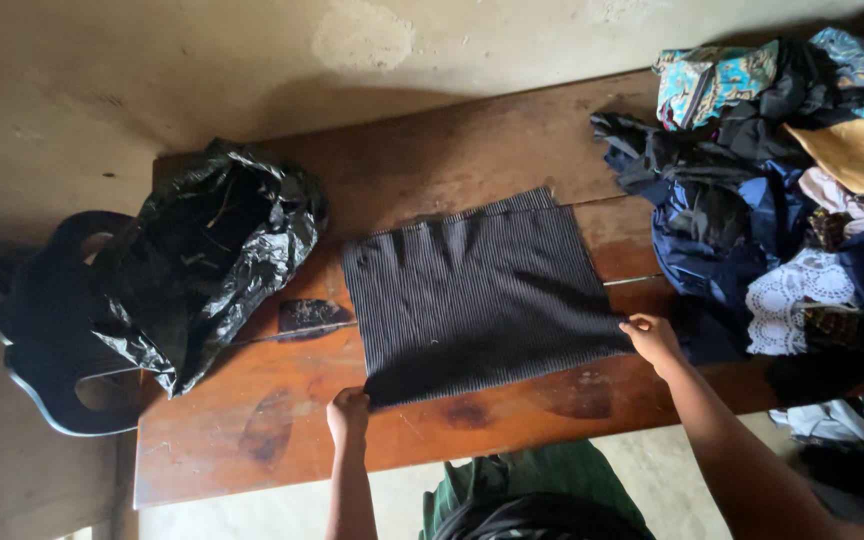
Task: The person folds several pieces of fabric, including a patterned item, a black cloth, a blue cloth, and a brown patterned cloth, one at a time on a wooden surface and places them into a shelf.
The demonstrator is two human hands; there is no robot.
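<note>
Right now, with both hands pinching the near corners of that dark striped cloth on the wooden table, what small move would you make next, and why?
Probably lift both near corners and fold them toward the far edge. The dark striped cloth lies flat and spread on the wooden table; the left hand and right hand each grip a near corner, so a halving fold seems the natural step.

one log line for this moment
left hand: grips striped cloth corner | right hand: pinches other corner | cloth flat on table

Tabletop (252, 440): worn brown wood.
Middle: dark striped cloth (477, 295), spread flat.
Left: crumpled black plastic bag (202, 265).
Right: heap of mixed clothes (782, 190).
</note>
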